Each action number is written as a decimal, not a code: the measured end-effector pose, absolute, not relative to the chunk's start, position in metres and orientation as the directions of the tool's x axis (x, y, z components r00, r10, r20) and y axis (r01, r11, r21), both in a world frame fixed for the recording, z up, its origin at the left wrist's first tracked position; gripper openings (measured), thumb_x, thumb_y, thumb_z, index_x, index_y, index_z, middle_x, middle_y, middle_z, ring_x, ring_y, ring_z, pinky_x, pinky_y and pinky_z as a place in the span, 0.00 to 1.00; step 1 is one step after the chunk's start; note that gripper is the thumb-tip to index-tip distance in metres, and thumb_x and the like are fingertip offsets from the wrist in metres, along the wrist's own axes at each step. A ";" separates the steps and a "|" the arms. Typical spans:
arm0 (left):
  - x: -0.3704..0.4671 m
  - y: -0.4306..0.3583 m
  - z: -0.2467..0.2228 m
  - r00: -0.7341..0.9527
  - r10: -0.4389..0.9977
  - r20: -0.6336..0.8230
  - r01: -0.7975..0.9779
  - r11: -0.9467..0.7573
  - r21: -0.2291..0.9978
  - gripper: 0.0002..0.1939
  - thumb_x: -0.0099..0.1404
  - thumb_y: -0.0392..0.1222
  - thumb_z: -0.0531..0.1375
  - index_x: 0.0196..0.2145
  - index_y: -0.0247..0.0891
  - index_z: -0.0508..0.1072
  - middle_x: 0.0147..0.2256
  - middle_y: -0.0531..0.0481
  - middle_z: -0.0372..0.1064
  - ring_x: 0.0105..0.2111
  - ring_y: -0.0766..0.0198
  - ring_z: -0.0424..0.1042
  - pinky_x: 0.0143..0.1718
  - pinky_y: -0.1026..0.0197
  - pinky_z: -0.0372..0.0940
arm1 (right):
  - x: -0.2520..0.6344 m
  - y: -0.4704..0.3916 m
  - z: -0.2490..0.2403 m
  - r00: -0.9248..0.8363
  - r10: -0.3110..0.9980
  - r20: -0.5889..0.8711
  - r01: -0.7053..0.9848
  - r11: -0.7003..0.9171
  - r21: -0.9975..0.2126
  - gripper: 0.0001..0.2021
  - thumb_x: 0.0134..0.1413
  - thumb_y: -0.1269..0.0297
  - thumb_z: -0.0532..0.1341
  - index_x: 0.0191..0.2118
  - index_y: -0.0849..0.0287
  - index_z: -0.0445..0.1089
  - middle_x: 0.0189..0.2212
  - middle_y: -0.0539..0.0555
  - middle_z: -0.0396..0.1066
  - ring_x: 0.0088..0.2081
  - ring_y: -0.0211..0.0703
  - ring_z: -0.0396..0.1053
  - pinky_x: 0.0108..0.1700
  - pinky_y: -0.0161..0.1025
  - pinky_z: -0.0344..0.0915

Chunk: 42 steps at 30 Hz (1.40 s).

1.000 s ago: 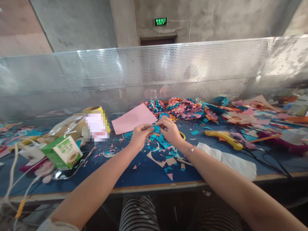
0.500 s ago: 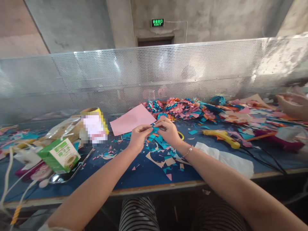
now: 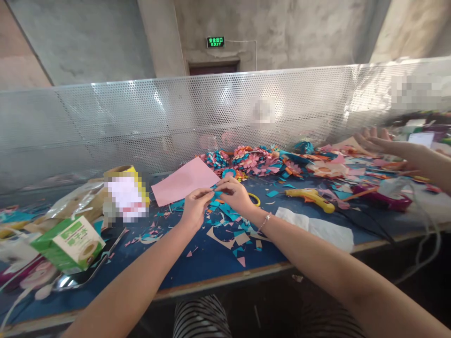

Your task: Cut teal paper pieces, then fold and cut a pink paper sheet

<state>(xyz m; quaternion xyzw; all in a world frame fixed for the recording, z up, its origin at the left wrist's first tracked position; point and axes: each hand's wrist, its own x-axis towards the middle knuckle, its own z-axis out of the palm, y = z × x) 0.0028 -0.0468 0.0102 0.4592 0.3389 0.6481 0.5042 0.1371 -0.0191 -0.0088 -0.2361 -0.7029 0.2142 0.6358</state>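
Note:
My left hand (image 3: 195, 207) and my right hand (image 3: 238, 195) meet above the middle of the table. Their fingertips pinch a small piece of blue paper (image 3: 217, 192), mostly hidden by the fingers. A sheet of pink paper (image 3: 185, 181) lies just beyond my left hand. Blue, pink and cream paper scraps (image 3: 242, 238) are scattered beneath both hands. Behind them sits a heap of paper flowers (image 3: 255, 160) in pink, blue and orange. A yellow ring (image 3: 258, 201), perhaps a roll of tape, shows partly beside my right wrist.
A yellow glue gun (image 3: 312, 196) and white tissue (image 3: 317, 229) lie to the right. At left stand a green-and-white carton (image 3: 68, 245) and a yellow roll (image 3: 137, 180). Perforated metal panel (image 3: 141, 126) borders the back. Another person's hand (image 3: 382, 142) reaches in at far right.
The view has turned right, so everything sits further left. Another person's hand and forearm have come into view at the right. Both my hands keep their pinch on the blue paper.

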 end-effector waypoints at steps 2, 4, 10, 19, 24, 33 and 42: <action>0.002 -0.046 0.010 -0.074 0.967 0.242 -0.351 -0.253 0.901 0.11 0.34 0.36 0.69 0.20 0.35 0.74 0.20 0.53 0.68 0.23 0.70 0.66 0.28 0.66 0.61 | 0.137 -0.018 -0.009 -0.085 0.625 0.776 0.060 0.781 -0.622 0.04 0.41 0.72 0.61 0.26 0.57 0.73 0.34 0.53 0.65 0.38 0.40 0.65 0.38 0.38 0.65; 0.002 -0.045 0.010 -0.070 0.967 0.244 -0.346 -0.253 0.904 0.10 0.34 0.36 0.68 0.19 0.35 0.74 0.20 0.53 0.68 0.23 0.69 0.66 0.27 0.66 0.61 | 0.137 -0.017 -0.009 -0.078 0.640 0.764 0.063 0.768 -0.637 0.03 0.41 0.71 0.61 0.26 0.58 0.72 0.33 0.53 0.64 0.37 0.39 0.65 0.38 0.38 0.64; -0.001 -0.040 0.008 -0.076 0.956 0.284 -0.254 -0.294 0.921 0.10 0.36 0.38 0.68 0.20 0.36 0.74 0.21 0.52 0.69 0.24 0.68 0.67 0.28 0.65 0.61 | 0.134 -0.012 -0.012 -0.078 0.813 0.576 -0.136 0.564 -0.814 0.13 0.37 0.69 0.62 0.34 0.57 0.64 0.28 0.48 0.64 0.28 0.35 0.65 0.27 0.32 0.62; -0.010 -0.041 0.010 0.040 0.862 0.505 0.200 -0.502 0.841 0.09 0.47 0.44 0.64 0.27 0.37 0.76 0.27 0.49 0.74 0.30 0.60 0.71 0.33 0.61 0.65 | 0.134 -0.003 -0.017 -0.110 0.830 0.546 -0.158 0.528 -0.834 0.11 0.34 0.71 0.60 0.31 0.59 0.65 0.23 0.46 0.65 0.26 0.34 0.64 0.27 0.31 0.61; -0.010 -0.041 0.011 0.013 0.862 0.507 0.228 -0.496 0.838 0.06 0.47 0.42 0.64 0.25 0.38 0.76 0.26 0.48 0.74 0.29 0.60 0.71 0.32 0.61 0.65 | 0.135 -0.005 -0.017 -0.174 0.834 0.524 -0.192 0.493 -0.849 0.10 0.35 0.70 0.62 0.31 0.60 0.67 0.23 0.47 0.66 0.27 0.33 0.65 0.29 0.32 0.62; -0.012 -0.036 0.009 -0.028 0.871 0.491 0.128 -0.484 0.866 0.07 0.45 0.40 0.65 0.25 0.37 0.75 0.26 0.49 0.73 0.29 0.62 0.71 0.33 0.61 0.65 | 0.137 -0.006 -0.017 -0.200 0.828 0.524 -0.198 0.490 -0.849 0.10 0.40 0.63 0.64 0.32 0.60 0.71 0.28 0.50 0.71 0.32 0.37 0.68 0.38 0.36 0.65; -0.014 -0.035 0.008 -0.013 0.865 0.502 0.136 -0.496 0.858 0.07 0.45 0.41 0.65 0.25 0.36 0.75 0.25 0.49 0.73 0.28 0.61 0.71 0.33 0.61 0.65 | 0.136 -0.004 -0.018 -0.197 0.794 0.575 -0.168 0.551 -0.818 0.12 0.38 0.62 0.66 0.32 0.60 0.70 0.28 0.50 0.70 0.31 0.37 0.69 0.36 0.36 0.66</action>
